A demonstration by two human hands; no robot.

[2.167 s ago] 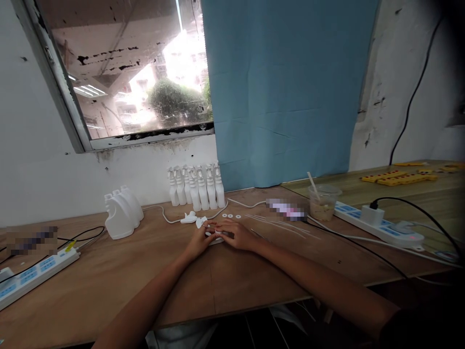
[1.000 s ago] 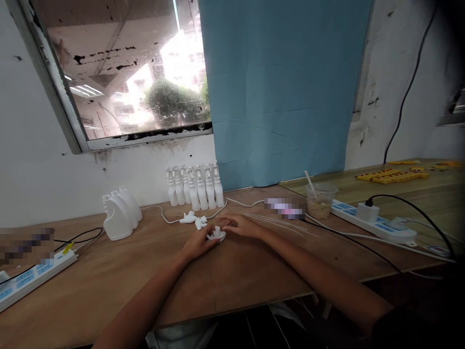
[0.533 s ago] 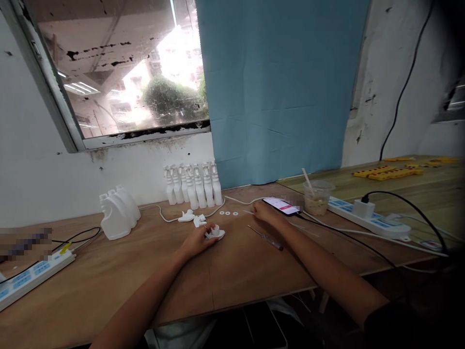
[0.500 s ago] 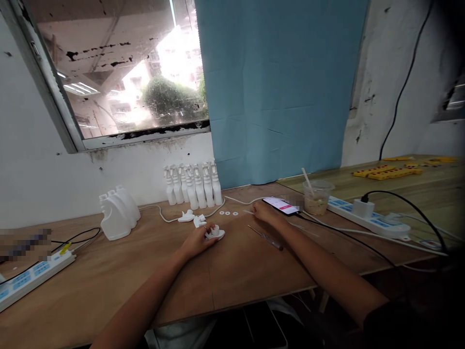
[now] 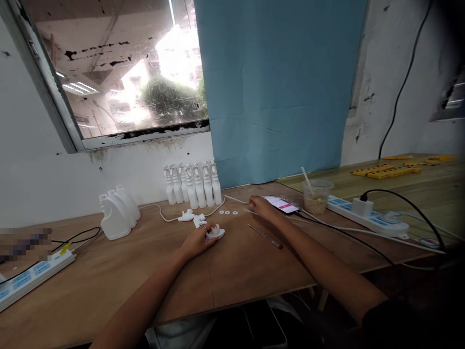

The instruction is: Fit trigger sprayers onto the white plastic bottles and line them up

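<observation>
My left hand rests on the wooden table, fingers closed around a white spray trigger head. Two more white trigger heads lie just beyond it. My right hand is over the table beside the phone. Its fingers are bent, with the fingertips and thumb apart. Thin clear tubes lie under and beside this hand; no firm hold on one shows. A screwdriver lies between my two forearms. Several small white washers sit in a row between the hands.
Several white spray bottles stand against the wall, with handled white bottles farther left. A plastic cup with a straw stands right of the phone. Power strips and cables run along both sides. Yellow parts lie far right.
My right hand has shifted slightly up and left, its fingers reaching farther out and away from the thumb. My left hand stays put with the trigger head.
</observation>
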